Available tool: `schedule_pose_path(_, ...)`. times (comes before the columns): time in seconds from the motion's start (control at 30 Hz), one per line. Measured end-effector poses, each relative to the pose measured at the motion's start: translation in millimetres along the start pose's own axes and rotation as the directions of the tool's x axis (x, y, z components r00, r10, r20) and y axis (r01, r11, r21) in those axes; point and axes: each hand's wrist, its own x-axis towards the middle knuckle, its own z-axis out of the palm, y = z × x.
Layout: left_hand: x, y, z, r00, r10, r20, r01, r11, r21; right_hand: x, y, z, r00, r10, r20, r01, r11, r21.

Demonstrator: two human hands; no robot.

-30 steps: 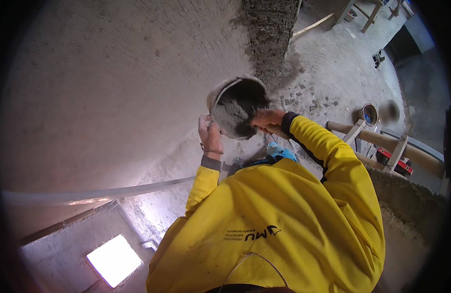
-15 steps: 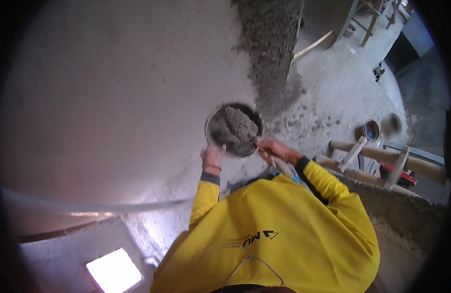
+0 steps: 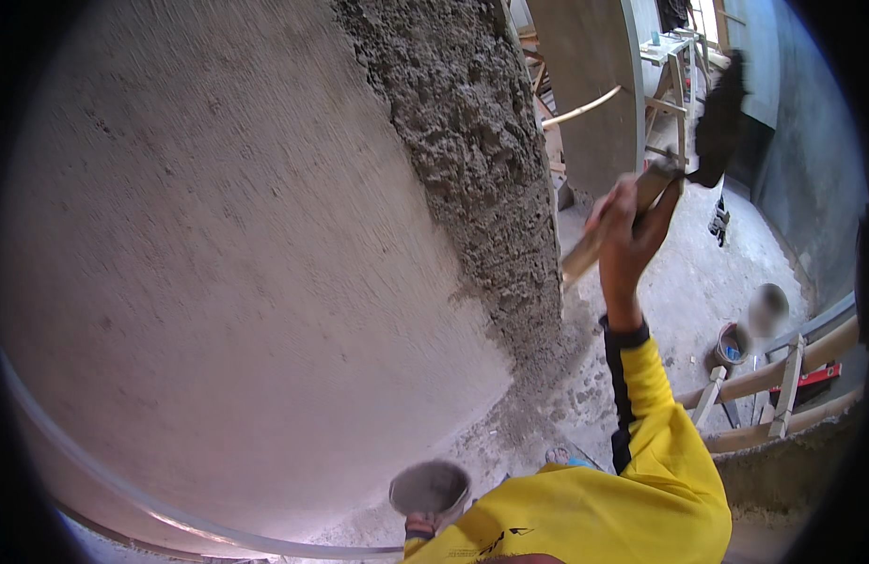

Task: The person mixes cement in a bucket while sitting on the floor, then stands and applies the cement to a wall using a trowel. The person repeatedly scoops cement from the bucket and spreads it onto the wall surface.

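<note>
My right hand [image 3: 627, 235] is raised in front of me at the right. Its fingers wrap round the wooden handle of a trowel [image 3: 721, 122], whose dark blade points up and away. Whether mortar lies on the blade I cannot tell. Low in the view, my left hand [image 3: 421, 523] grips the near rim of a round bucket [image 3: 451, 510] with grey material inside. To the left of the trowel, a strip of rough wet mortar [image 3: 472, 141] runs down the wall's edge, beside a smoother plastered wall face [image 3: 237, 244].
A wooden ladder [image 3: 764, 381] lies at the right, near a small bucket [image 3: 731, 344] and a red tool [image 3: 815, 378]. A pale curved stick [image 3: 585, 110] juts out past the wall edge. Farther back stands a wooden trestle [image 3: 674, 89]. Mortar splashes mark the floor [image 3: 585, 404].
My right hand has swung the trowel up and forward, out of the bucket. The bucket and my left hand now sit lower in the view, which has tipped up toward the wall.
</note>
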Motion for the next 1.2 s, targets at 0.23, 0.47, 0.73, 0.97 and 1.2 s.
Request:
schedule_pose_path(0.23,-18.7,-6.2,2.2,0.983,-0.174,-0.066,0.172,0.984,-0.041,112.0,115.4,85.6,0.688,-0.656,-0.31,0.458,0.724,-0.516)
schedule_pose_path(0.47,-5.7,-9.4,28.2,0.927,-0.37,-0.064,0.287,0.809,-0.513,-229.3,106.1,-82.0,0.168,0.699,0.695,0.014,0.703,-0.711)
schedule_pose_path(0.73,8.7,68.5,-1.6,0.863,-0.419,-0.284,0.015,0.583,-0.812,-371.4,58.9,-164.3,-0.471,0.715,0.517,0.281,0.677,-0.68)
schedule_pose_path(0.97,-15.3,184.5,-108.7,0.861,-0.291,-0.418,-0.222,0.524,-0.822,-362.9,58.5,-97.2,-0.532,0.579,0.618,0.365,0.815,-0.449)
schedule_pose_path(1.2,8.1,246.4,-142.0,0.852,0.074,-0.519,-0.514,0.317,-0.797,-271.6,40.0,-51.0,-0.173,0.714,0.679,0.526,0.65,-0.549)
